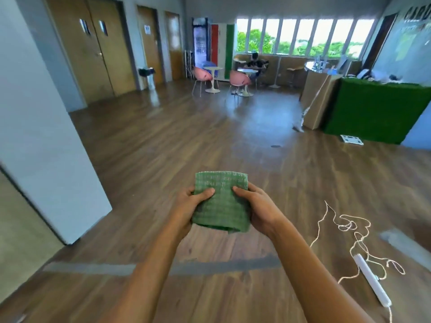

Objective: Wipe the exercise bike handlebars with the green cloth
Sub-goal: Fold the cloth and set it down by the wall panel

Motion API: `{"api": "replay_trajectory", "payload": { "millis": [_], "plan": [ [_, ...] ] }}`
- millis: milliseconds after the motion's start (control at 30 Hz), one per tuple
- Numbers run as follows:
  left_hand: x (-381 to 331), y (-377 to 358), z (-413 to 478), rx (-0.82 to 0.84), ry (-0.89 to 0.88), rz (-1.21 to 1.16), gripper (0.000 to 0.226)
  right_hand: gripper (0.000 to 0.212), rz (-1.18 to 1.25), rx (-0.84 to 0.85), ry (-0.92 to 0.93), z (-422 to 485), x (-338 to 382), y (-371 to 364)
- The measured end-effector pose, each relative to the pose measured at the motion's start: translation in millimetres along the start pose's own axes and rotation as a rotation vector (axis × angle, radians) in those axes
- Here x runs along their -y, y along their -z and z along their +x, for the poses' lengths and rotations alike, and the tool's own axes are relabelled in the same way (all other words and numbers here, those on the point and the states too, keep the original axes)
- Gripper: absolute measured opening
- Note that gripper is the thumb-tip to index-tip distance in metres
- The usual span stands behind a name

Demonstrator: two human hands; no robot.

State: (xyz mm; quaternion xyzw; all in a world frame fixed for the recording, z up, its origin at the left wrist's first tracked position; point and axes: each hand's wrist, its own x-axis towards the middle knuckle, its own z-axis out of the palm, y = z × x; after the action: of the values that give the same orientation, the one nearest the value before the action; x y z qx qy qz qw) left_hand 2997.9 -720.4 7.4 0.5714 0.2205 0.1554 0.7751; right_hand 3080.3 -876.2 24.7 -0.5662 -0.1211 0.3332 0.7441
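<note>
Gripped on both sides by left hand [189, 206] and right hand [257, 207], thumbs on top, is the folded green cloth [221, 203]. No handlebars are seen; the white power strip [372, 284] (loose cord attached) right of the grip could be tripped over.

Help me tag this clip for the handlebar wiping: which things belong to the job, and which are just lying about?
Job: green cloth, folded, held by the left hand and right hand. No exercise bike in view.
Lying about: white power strip, tangled cord, floor scale, pink chairs.
</note>
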Motion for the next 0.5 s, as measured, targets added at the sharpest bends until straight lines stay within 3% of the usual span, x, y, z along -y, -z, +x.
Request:
{"api": "replay_trajectory", "payload": {
  "millis": [333, 500],
  "plan": [
    [-39.0, 169.1, 109.8, -0.481, -0.091, -0.044, 0.008, 0.022, -0.141, 0.292, -0.148, 224.5, -41.1, -150.9],
    [-69.3, 268.9, 165.4, -0.723, -0.107, -0.091, 0.018, 0.018, -0.160, 0.475, -0.235, 331.1, -61.7, -255.0]
  ]
}}
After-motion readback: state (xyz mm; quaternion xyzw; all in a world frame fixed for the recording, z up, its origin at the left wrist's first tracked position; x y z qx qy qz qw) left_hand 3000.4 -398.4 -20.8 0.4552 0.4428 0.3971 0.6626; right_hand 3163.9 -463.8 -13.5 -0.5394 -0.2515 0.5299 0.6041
